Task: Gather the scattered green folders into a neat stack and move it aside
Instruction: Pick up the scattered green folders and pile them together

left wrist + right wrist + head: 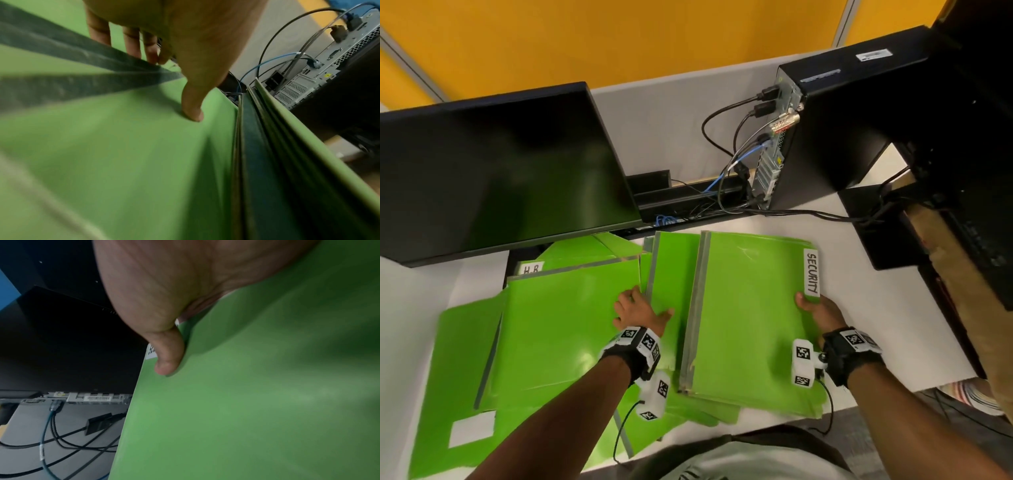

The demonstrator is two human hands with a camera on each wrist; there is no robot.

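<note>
Head view, stack: a stack of green folders (750, 315) lies on the white desk (866, 308), right of centre; the top one carries a white "SECURITY" label (811, 274) along its right edge.
Head view, right hand: the right hand (820, 313) grips the stack's right edge, thumb on top just below the label, fingers hidden underneath.
Head view, left hand: the left hand (638, 310) rests on the loose green folders (565, 325) to the left, thumb spread toward the stack's grey taped spine.
Head view, surroundings: a dark monitor (500, 171) stands behind the loose folders; a black computer tower (835, 130) with cables stands at rear right.
Left wrist view: the left-hand fingers (131, 42) lie straight and slightly apart on a green cover; the thumb tip presses the sheet beside the stack's edge. The image is blurred, so exact contact is uncertain.
Right wrist view: the right thumb (168, 353) clamps the top cover at its edge, partly covering the label.
</note>
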